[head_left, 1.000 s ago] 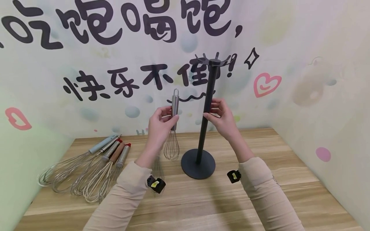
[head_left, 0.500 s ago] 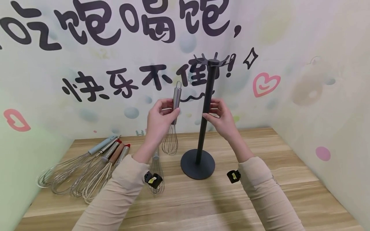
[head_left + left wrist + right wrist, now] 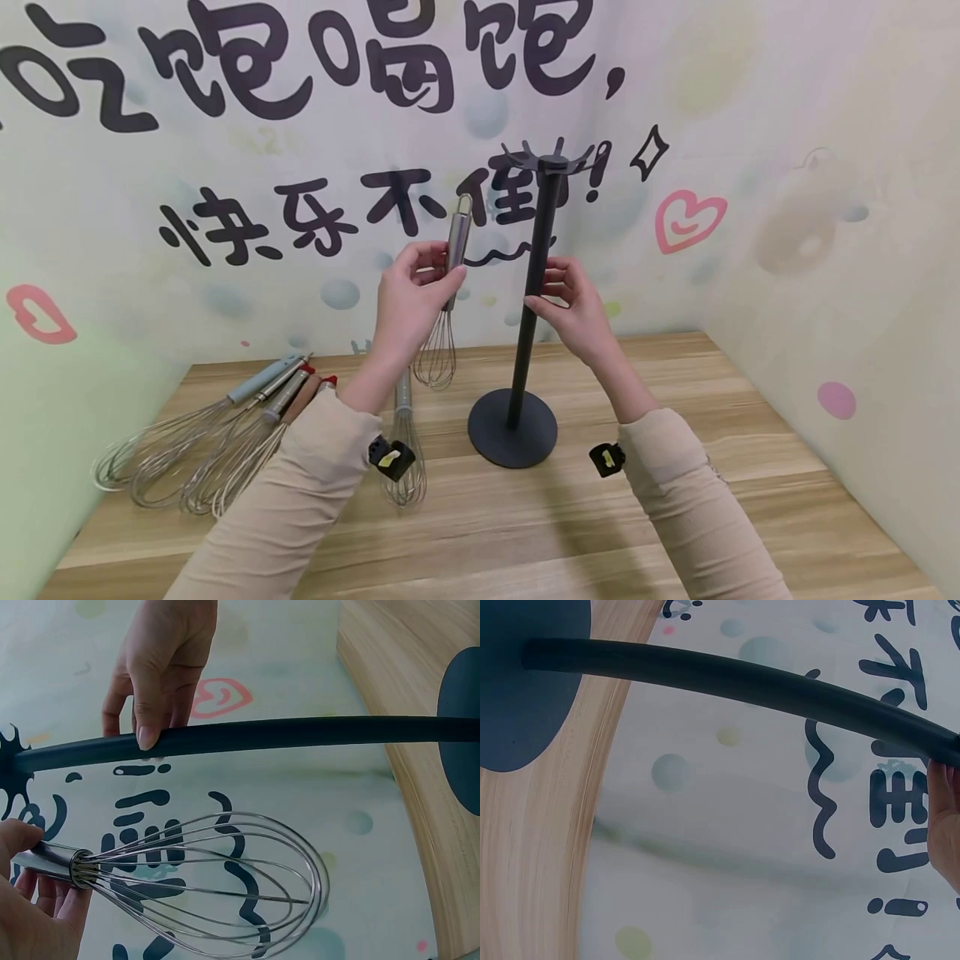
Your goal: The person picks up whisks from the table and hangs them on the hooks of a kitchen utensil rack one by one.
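Observation:
In the head view my left hand point(image 3: 415, 292) pinches the metal handle of a small wire whisk point(image 3: 457, 242), loop end up and wires hanging down, left of a black stand. The left wrist view shows the whisk's wire balloon point(image 3: 225, 881) close up. My right hand point(image 3: 576, 308) grips the pole of the black stand point(image 3: 538, 250) around mid-height, thumb in front and fingers behind. The stand is upright, with a round base point(image 3: 513, 428) on the table and a ring of upturned hooks point(image 3: 555, 160) at its top. Nothing hangs on the hooks.
Several larger whisks point(image 3: 225, 433) lie fanned out at the table's left, partly hidden by my left sleeve. Another whisk point(image 3: 405, 450) lies beside my left wrist. The wooden table point(image 3: 480, 542) meets a printed wall point(image 3: 337, 208) behind and on both sides.
My left hand has raised the small whisk and tilted its loop end slightly right, toward the stand's top. The right hand and stand stay in place.

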A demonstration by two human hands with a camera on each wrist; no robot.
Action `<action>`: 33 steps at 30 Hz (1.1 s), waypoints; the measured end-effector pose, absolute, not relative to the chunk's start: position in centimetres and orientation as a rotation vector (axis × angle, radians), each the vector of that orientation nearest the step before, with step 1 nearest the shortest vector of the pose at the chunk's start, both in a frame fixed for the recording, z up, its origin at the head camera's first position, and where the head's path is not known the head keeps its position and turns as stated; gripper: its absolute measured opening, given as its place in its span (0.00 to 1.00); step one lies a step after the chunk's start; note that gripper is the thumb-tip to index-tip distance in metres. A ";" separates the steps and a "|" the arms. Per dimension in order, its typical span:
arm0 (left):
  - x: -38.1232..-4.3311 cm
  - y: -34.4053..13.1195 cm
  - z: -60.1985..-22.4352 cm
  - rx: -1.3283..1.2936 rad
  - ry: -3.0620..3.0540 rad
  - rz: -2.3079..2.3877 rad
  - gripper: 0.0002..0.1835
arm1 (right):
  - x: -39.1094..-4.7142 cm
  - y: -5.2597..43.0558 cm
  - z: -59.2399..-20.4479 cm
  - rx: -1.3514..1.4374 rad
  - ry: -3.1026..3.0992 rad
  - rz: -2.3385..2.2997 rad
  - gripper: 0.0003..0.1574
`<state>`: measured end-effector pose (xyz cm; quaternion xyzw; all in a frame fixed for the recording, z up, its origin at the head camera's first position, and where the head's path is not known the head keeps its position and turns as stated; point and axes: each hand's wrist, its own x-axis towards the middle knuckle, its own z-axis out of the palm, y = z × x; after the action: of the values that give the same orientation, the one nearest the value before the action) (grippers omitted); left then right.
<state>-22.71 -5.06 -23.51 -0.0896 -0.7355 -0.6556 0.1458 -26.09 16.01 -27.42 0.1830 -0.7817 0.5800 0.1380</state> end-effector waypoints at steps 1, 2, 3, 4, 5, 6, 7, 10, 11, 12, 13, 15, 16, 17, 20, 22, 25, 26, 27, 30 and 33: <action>-22.7 -5.1 -23.5 -0.257 -2.118 -1.889 0.20 | -26.1 16.0 -27.4 0.529 -2.261 1.677 0.32; -22.8 -5.1 -23.4 -0.256 -2.116 -1.888 0.20 | -26.1 16.0 -27.5 0.529 -2.263 1.674 0.32; -22.8 -5.1 -23.4 -0.257 -2.113 -1.890 0.20 | -26.2 16.0 -27.5 0.529 -2.263 1.673 0.32; -22.9 -5.1 -23.3 -0.257 -2.111 -1.892 0.20 | -26.2 16.0 -27.5 0.531 -2.261 1.674 0.32; -22.9 -5.2 -23.3 -0.260 -2.111 -1.891 0.20 | -26.2 16.0 -27.5 0.533 -2.260 1.675 0.32; -22.9 -5.2 -23.2 -0.263 -2.110 -1.891 0.20 | -26.2 16.0 -27.5 0.534 -2.257 1.679 0.32; -23.0 -5.2 -23.2 -0.267 -2.108 -1.891 0.20 | -26.2 16.0 -27.5 0.535 -2.256 1.681 0.32; -23.0 -5.2 -23.0 -0.281 -2.106 -1.892 0.20 | -26.2 16.1 -27.5 0.534 -2.254 1.685 0.32; -23.0 -5.2 -22.9 -0.285 -2.103 -1.894 0.20 | -26.2 16.1 -27.5 0.533 -2.255 1.684 0.32; -23.0 -5.2 -22.9 -0.286 -2.099 -1.896 0.21 | -26.2 16.1 -27.5 0.533 -2.254 1.685 0.32; -23.0 -5.2 -22.8 -0.287 -2.096 -1.898 0.20 | -26.2 16.1 -27.5 0.534 -2.254 1.687 0.32; -23.0 -5.2 -22.7 -0.285 -2.093 -1.899 0.20 | -26.2 16.1 -27.5 0.534 -2.253 1.690 0.32; -23.0 -5.2 -22.6 -0.284 -2.087 -1.904 0.20 | -26.2 16.1 -27.5 0.534 -2.254 1.690 0.32; -23.0 -5.2 -22.6 -0.284 -2.082 -1.907 0.20 | -26.2 16.1 -27.5 0.534 -2.256 1.689 0.32; -23.1 -5.1 -22.4 -0.288 -2.073 -1.904 0.20 | -26.2 16.1 -27.5 0.529 -2.260 1.682 0.32; -23.1 -5.0 -22.2 -0.297 -2.069 -1.898 0.20 | -26.2 16.1 -27.5 0.524 -2.263 1.682 0.32; -23.0 -5.0 -22.0 -0.315 -2.062 -1.885 0.21 | -26.1 16.2 -27.4 0.511 -2.265 1.692 0.32; -22.9 -5.0 -21.9 -0.321 -2.058 -1.881 0.21 | -26.2 16.2 -27.4 0.506 -2.270 1.690 0.32; -22.9 -5.0 -21.8 -0.328 -2.050 -1.880 0.21 | -26.2 16.2 -27.4 0.496 -2.273 1.698 0.31; -22.9 -4.9 -21.6 -0.344 -2.030 -1.878 0.21 | -26.2 16.2 -27.4 0.461 -2.283 1.727 0.30; -22.8 -4.8 -21.4 -0.355 -2.015 -1.890 0.21 | -26.2 16.1 -27.3 0.410 -2.297 1.764 0.28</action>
<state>-22.81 -4.77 -21.37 -0.1255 -0.7119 -0.6679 0.1772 -26.21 16.15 -27.35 0.1392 -0.7807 0.5995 0.1079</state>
